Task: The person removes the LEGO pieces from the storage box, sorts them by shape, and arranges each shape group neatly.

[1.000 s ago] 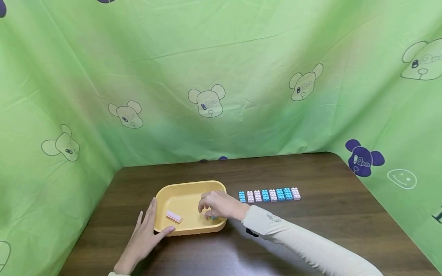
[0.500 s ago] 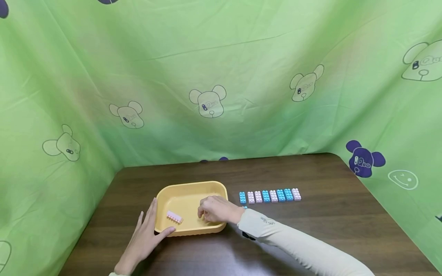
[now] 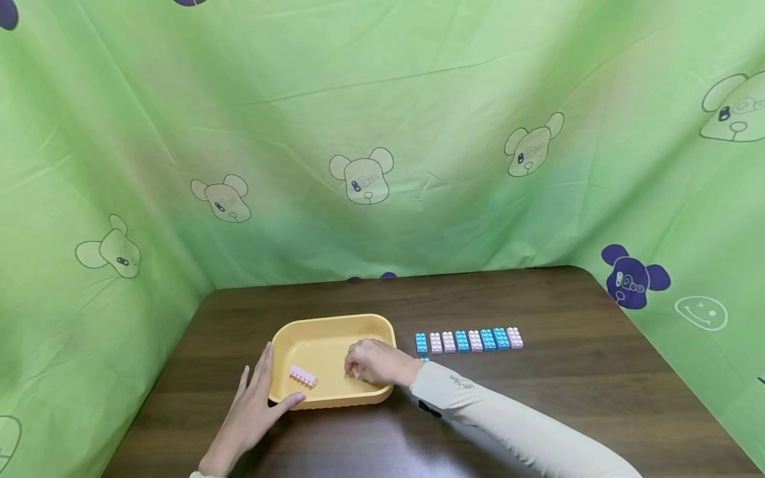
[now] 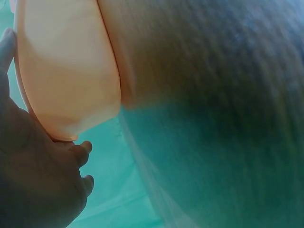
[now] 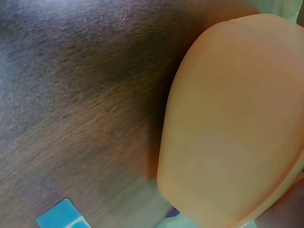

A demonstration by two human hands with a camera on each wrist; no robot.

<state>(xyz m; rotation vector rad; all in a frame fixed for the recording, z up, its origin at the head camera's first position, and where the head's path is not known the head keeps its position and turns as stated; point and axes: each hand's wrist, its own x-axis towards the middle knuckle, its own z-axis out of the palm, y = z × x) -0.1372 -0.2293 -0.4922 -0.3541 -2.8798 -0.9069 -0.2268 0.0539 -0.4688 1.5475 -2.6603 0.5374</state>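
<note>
A yellow plastic tub (image 3: 323, 401) stands on the wooden table. My left hand (image 3: 254, 401) rests against its left end, fingers straight along the outside and thumb at the front rim; the left wrist view shows this hand (image 4: 42, 166) against the tub wall (image 4: 71, 61). Inside the tub, a pink toy brick (image 3: 303, 376) lies on its side near the left. My right hand (image 3: 378, 362) reaches into the tub's right part with fingers curled downward. Its fingertips are hidden, and I cannot tell what they hold. Tub wall (image 5: 232, 109) fills much of the right wrist view.
Right of the tub, several blue and pink toy bricks (image 3: 469, 340) stand in a row. Another blue brick (image 3: 425, 359) peeks out in front of the row's left end, partly hidden by the right sleeve (image 3: 508, 411). Green printed cloth (image 3: 287, 232) hangs around the table.
My right hand has lowered into the tub and its fingers have curled in, covering the blue brick seen under it earlier. The left hand stays at the tub's left end.
</note>
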